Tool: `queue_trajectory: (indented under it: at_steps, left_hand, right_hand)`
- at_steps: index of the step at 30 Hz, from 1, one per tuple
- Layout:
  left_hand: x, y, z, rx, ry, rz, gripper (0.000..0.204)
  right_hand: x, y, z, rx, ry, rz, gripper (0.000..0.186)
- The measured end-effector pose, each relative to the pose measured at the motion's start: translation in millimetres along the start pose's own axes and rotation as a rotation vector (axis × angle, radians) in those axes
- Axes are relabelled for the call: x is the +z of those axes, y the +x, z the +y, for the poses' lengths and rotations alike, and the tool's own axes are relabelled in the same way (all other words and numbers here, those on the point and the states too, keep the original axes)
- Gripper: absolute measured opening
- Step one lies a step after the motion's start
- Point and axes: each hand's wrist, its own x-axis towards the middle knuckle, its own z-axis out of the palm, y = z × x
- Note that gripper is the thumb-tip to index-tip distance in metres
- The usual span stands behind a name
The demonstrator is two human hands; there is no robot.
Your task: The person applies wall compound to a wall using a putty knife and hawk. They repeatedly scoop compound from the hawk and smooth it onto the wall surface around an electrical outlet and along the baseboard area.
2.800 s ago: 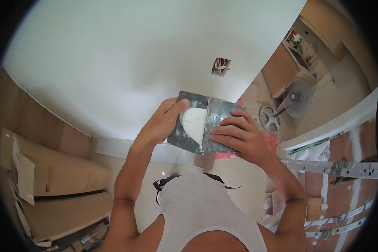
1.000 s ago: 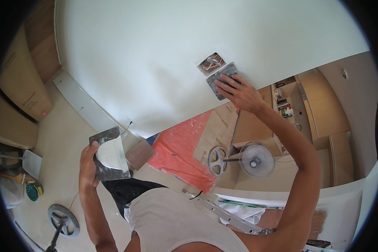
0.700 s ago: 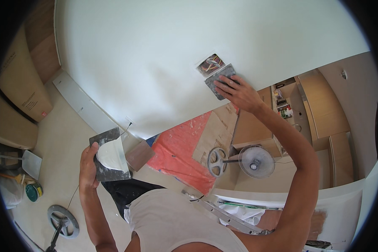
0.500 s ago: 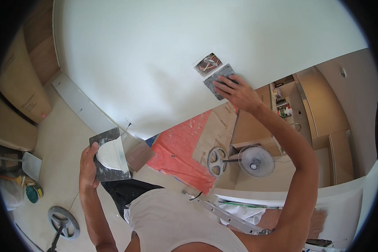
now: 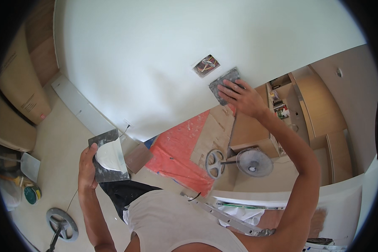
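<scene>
Left: the left hand [image 5: 88, 164], partly closed, grips a broad, dark-grey rectangular metal plate [image 5: 113, 176], thumb on its face; a rounded mound of white paste [image 5: 110, 156] covers much of it. Centre: a rectangular, wire-filled opening [image 5: 206, 66] in the smooth white wall [image 5: 134, 54]. Right: a smeared dark-grey metal blade [image 5: 227, 77], between opening and the wall's lower edge, is held under the spread fingers of the right hand [image 5: 244, 100]. The wall appears largely coated; smoothing beside the opening seems unfinished.

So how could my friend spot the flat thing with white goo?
Start at the big white wall, then look left of the red sheet to the person's left hand. It grips a flat dark scraper. Unlike the other scraper in the right hand, this one carries a half-round of white paste.
</scene>
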Motion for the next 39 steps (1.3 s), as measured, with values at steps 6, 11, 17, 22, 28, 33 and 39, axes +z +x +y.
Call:
queue_trajectory:
  at_steps: [6, 11, 17, 22, 28, 33, 39]
  left_hand:
    - [1.3, -3.3, 2.7, -0.006, 0.006, -0.017, 0.036]
    - [1.9, -4.6, -2.1, 0.041, -0.028, 0.003, 0.037]
    - [-10.7, -6.8, -0.5, -0.038, 0.015, -0.041, 0.038]
    - [-2.6, -6.9, -1.9, 0.039, -0.062, -0.003, 0.037]
    - [8.3, -4.1, -5.6, 0.024, -0.137, -0.041, 0.039]
    - [78.3, -4.0, -16.3, -0.042, -0.315, -0.097, 0.041]
    - [148.5, 12.2, -28.4, -0.158, -0.629, -0.21, 0.041]
  right_hand:
    - [3.5, 6.2, 13.5, 0.002, -0.005, 0.024, 0.043]
    - [7.6, 12.3, 20.0, -0.009, -0.049, 0.012, 0.043]
    - [15.5, 12.6, 23.7, -0.009, -0.068, 0.012, 0.044]
    - [20.5, 5.8, 24.6, 0.005, -0.085, 0.0, 0.045]
    - [9.2, -4.1, -1.6, 0.11, -0.035, -0.01, 0.044]
    - [-25.1, -5.4, -72.3, 0.499, 0.216, 0.2, 0.043]
    - [-92.7, 62.8, -214.8, 0.893, 1.269, 1.138, 0.035]
